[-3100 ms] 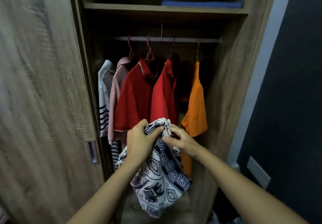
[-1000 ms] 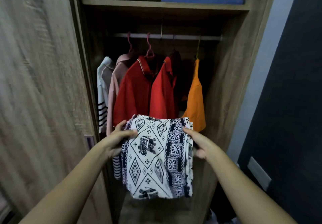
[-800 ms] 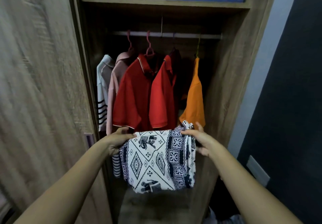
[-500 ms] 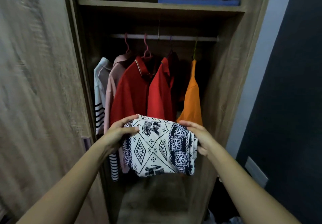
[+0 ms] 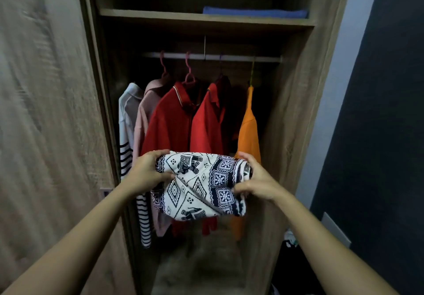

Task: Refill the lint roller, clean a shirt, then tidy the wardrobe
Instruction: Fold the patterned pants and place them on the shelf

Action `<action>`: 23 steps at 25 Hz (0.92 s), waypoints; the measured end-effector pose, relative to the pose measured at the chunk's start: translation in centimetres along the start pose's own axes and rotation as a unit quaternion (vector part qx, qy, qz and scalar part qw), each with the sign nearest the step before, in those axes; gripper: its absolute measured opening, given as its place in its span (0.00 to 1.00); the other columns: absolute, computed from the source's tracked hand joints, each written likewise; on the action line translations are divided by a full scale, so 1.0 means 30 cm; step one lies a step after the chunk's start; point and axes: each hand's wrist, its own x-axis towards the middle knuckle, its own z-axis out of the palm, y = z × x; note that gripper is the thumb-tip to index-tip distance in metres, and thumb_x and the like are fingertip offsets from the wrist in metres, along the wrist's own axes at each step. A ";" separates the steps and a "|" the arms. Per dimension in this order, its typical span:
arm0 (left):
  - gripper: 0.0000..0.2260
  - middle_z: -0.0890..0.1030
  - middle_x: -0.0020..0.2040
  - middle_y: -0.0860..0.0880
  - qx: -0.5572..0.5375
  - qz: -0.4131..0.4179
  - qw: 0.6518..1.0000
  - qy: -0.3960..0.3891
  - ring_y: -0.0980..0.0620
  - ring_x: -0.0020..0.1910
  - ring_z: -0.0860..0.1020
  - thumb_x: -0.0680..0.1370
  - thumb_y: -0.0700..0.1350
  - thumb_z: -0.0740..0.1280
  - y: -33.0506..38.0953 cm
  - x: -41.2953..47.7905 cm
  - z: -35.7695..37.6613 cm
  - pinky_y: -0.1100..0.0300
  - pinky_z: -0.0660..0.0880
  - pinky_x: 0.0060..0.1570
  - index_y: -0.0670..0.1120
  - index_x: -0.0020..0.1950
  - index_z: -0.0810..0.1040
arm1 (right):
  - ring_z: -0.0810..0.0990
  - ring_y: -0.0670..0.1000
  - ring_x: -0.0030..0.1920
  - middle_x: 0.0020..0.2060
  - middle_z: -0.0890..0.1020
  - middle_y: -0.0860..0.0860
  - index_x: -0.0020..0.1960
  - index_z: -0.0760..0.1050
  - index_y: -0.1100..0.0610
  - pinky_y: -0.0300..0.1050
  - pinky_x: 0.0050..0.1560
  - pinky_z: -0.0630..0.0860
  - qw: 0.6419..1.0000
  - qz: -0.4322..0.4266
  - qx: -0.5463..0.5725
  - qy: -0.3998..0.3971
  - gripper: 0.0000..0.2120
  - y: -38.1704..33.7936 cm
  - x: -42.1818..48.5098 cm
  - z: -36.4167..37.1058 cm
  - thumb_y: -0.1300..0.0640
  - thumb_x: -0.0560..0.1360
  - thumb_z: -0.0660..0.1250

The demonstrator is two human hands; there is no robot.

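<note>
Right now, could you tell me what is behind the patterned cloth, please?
Behind the patterned cloth hang a dark red shirt, a brighter red shirt and an orange shirt. The cloth covers their lower middles; hems show beneath.

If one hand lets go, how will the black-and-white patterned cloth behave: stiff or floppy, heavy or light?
Probably floppy: the patterned cloth sags and creases between the left hand and right hand, its lower edge hanging loose. Likely light: the hands carry it by its ends alone. Released on one side, the fold would probably fall open.

Dim, shadowy interior; blurred, warped edges
</note>
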 end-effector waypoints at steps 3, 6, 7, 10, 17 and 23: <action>0.27 0.80 0.54 0.43 0.079 0.048 0.994 0.054 0.45 0.55 0.77 0.65 0.44 0.78 0.026 -0.008 -0.009 0.61 0.67 0.52 0.44 0.63 0.78 | 0.82 0.40 0.39 0.51 0.78 0.53 0.65 0.61 0.53 0.32 0.40 0.78 0.999 -0.029 0.018 0.031 0.33 0.002 0.002 -0.006 0.72 0.67 0.70; 0.18 0.75 0.49 0.41 0.120 0.078 0.982 0.127 0.42 0.53 0.74 0.65 0.46 0.78 0.029 -0.009 -0.027 0.57 0.67 0.50 0.44 0.53 0.83 | 0.80 0.36 0.48 0.51 0.79 0.49 0.62 0.71 0.51 0.34 0.54 0.76 0.994 -0.050 -0.047 0.085 0.23 0.016 0.015 -0.005 0.58 0.69 0.72; 0.16 0.75 0.50 0.41 0.118 0.083 0.979 0.146 0.42 0.55 0.73 0.65 0.48 0.79 0.034 -0.011 -0.031 0.56 0.67 0.52 0.45 0.50 0.83 | 0.79 0.41 0.53 0.52 0.79 0.48 0.60 0.72 0.47 0.41 0.59 0.75 0.991 -0.048 -0.068 0.104 0.21 0.016 0.019 -0.006 0.50 0.68 0.72; 0.10 0.81 0.47 0.41 -0.178 -0.016 0.983 0.052 0.51 0.43 0.81 0.70 0.46 0.74 0.043 -0.012 -0.021 0.65 0.76 0.41 0.43 0.48 0.81 | 0.78 0.47 0.55 0.50 0.79 0.43 0.57 0.72 0.47 0.39 0.54 0.76 0.995 -0.014 0.010 0.094 0.12 -0.010 0.018 -0.012 0.52 0.74 0.67; 0.14 0.85 0.41 0.40 -0.485 -0.345 0.791 -0.142 0.45 0.36 0.84 0.76 0.50 0.64 -0.045 -0.035 0.139 0.54 0.81 0.41 0.40 0.51 0.80 | 0.81 0.54 0.46 0.50 0.79 0.55 0.69 0.56 0.51 0.49 0.44 0.79 0.978 0.155 0.115 0.072 0.29 0.046 0.030 0.015 0.47 0.75 0.65; 0.35 0.77 0.62 0.35 -0.607 -0.276 0.735 -0.121 0.39 0.57 0.78 0.68 0.52 0.74 0.005 -0.074 0.193 0.44 0.76 0.56 0.40 0.69 0.68 | 0.82 0.58 0.46 0.47 0.82 0.59 0.65 0.66 0.57 0.54 0.46 0.80 0.947 0.202 0.232 0.094 0.25 0.064 0.033 0.019 0.44 0.74 0.63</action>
